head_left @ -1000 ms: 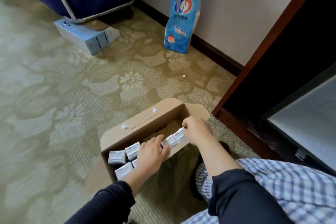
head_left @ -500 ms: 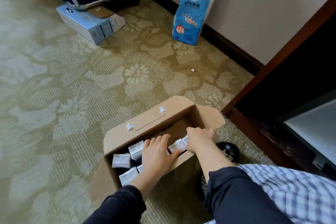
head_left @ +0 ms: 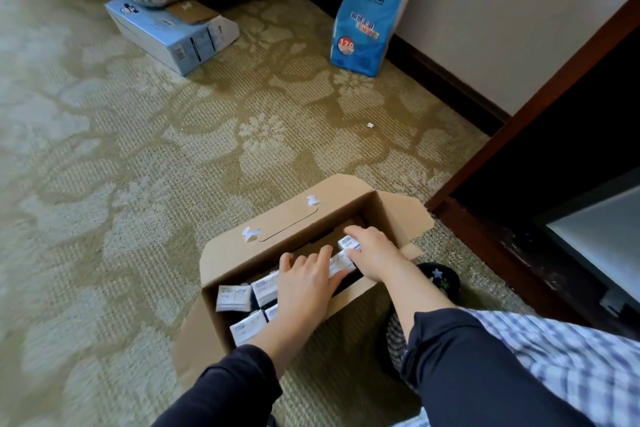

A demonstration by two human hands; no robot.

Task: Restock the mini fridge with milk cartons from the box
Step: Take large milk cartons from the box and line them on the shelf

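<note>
Scanning from left: open brown cardboard box (head_left: 242, 250) on carpet, small white milk cartons (head_left: 233, 298) packed upright just left of the fingers; left hand (head_left: 304, 288) lies flat on the row, fingers straight, gripping nothing, probably steadying the neighbours; right hand (head_left: 374, 253) curls fingers and thumb round one white rectangular end carton (head_left: 348, 242), inside the box, not lifted clear; grey-fronted mini fridge (head_left: 599, 232) in dark wood cabinet sits well right of the fingers, so short carry likely

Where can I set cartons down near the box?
Carpet is bare beyond the cardboard box, up to the blue box and blue pack, and on its left. Crowded: inside, left hand and right hand sit among the cartons; a slipper and cabinet frame hem its right.
</note>
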